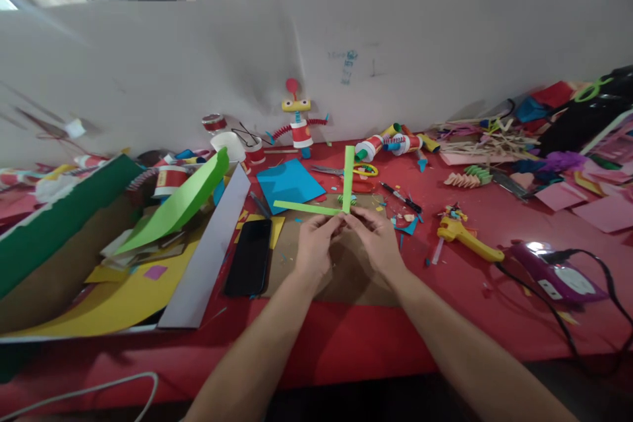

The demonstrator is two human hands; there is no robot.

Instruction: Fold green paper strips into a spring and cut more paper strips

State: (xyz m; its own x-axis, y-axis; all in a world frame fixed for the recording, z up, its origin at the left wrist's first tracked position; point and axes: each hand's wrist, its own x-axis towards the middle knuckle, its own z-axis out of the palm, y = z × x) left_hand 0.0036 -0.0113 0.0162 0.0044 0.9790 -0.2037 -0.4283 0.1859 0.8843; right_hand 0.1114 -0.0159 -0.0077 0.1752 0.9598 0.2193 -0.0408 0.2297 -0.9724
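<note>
Left hand (314, 247) and right hand (376, 241) are closed in a fingertip pinch on two green paper strips (348, 178) (crossed at right angles where they are gripped), over a brown cardboard sheet (346, 280) on the red table (445, 290). A black phone (248, 257) is seen just beside the left hand.

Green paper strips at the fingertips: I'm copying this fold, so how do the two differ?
The far-pointing strip runs away from the person; the left-pointing strip runs sideways over the cardboard. The far-pointing strip looks wider, the left-pointing strip narrower and longer. Shared: both are light green, and they meet at a right angle where the left hand and right hand pinch them.
</note>
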